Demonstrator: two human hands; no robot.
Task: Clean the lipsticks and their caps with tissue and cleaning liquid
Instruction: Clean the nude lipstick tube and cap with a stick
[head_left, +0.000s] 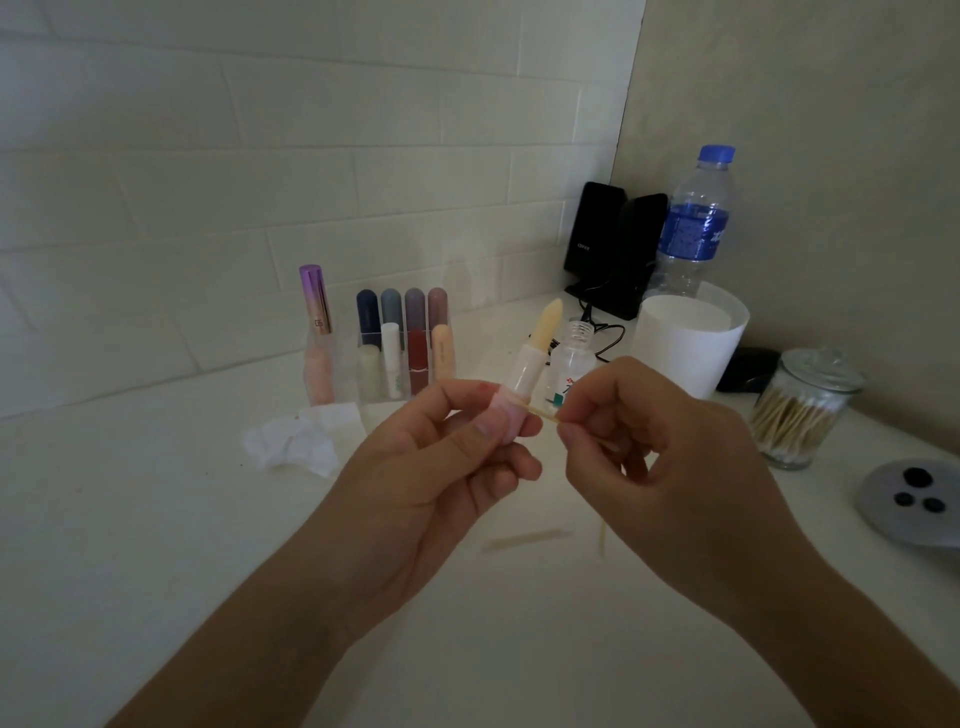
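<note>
The left hand (447, 457) grips the pink base of an uncapped pale yellow lipstick (530, 358) above the white table (156, 519), and the right hand (660, 447) pinches a thin wooden cotton swab (537, 410) against that base.

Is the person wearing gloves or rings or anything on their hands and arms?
No. The left hand and right hand are bare: no gloves, rings or watch. The arms are bare too, with no sleeves in view.
</note>
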